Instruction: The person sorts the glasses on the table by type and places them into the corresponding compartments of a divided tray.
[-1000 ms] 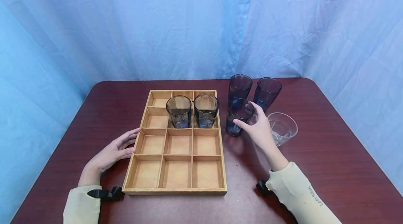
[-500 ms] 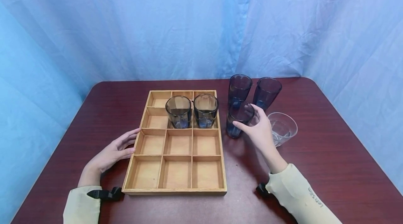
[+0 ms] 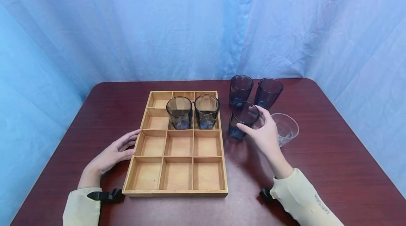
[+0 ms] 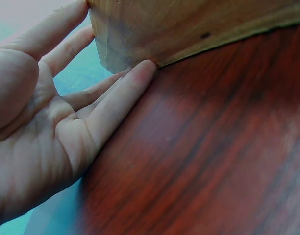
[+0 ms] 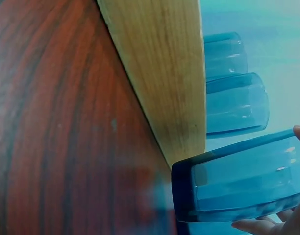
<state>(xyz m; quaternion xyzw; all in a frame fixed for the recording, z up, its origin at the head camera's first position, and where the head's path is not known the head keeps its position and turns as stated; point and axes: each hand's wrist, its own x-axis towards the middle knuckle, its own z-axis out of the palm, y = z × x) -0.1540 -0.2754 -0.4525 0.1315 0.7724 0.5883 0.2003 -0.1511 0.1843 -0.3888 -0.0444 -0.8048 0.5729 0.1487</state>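
Note:
My right hand (image 3: pixel 264 134) holds a tall dark blue glass (image 3: pixel 243 120) near its rim, thumb on the near side and fingers on the far side. The glass stands just right of the wooden divided tray (image 3: pixel 177 193), leaning a little; whether its base (image 5: pixel 184 191) touches the table I cannot tell. My left hand (image 3: pixel 109 155) rests against the tray's left side, and in the left wrist view its fingertips touch the wooden wall (image 4: pixel 140 34). Two smoky glasses, one left (image 3: pixel 179 113) and one right (image 3: pixel 207 111), sit side by side in the tray's second row from the back.
Two more tall dark glasses, one left (image 3: pixel 241 88) and one right (image 3: pixel 269 92), stand behind the held glass. A clear glass bowl or tumbler (image 3: pixel 288 129) is partly hidden behind my right hand. Blue curtains (image 3: pixel 177 25) hang beyond the dark red table (image 3: pixel 333 141).
My right hand and the dark blue glass have shifted slightly nearer and to the right, and the glass's rim leans more to the right. The left hand keeps its place on the tray.

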